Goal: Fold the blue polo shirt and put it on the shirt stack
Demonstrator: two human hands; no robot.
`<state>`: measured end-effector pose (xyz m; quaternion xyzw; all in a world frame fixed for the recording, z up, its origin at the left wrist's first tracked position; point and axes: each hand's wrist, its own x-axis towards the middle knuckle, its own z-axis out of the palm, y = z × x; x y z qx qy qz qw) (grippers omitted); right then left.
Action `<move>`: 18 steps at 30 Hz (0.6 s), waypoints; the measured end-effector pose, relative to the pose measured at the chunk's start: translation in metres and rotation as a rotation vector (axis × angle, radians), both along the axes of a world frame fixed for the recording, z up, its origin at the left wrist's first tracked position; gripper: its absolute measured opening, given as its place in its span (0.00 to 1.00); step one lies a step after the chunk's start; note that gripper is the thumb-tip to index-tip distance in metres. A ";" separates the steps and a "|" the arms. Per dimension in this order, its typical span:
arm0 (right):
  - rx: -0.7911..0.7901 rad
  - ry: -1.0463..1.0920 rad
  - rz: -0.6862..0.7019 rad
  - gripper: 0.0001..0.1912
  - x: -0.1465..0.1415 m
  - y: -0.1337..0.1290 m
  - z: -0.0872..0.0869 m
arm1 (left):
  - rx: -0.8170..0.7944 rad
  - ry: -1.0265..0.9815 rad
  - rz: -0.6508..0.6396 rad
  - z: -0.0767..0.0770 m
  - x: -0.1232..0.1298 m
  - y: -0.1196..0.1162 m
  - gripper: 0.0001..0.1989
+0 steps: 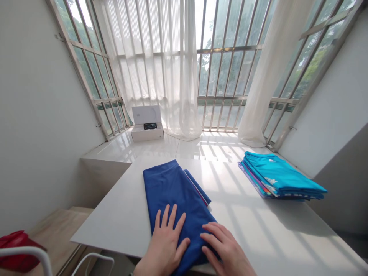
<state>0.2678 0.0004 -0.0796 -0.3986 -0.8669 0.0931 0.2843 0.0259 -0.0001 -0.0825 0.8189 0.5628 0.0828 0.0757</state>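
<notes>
I can read no words anywhere; the faint mark on the white box lid point(146, 115) is too small to tell.

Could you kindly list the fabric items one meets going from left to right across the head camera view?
Red fabric item → folded blue garment → stack of folded turquoise garments

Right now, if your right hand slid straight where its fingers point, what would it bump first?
The folded blue cloth; the right hand already seems to touch it. Beyond that, probably the left hand, though depth is hard to judge.
</notes>
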 end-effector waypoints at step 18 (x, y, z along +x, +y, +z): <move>0.091 -0.170 0.035 0.35 -0.029 -0.004 -0.034 | -0.142 -0.260 -0.250 0.025 -0.017 0.014 0.26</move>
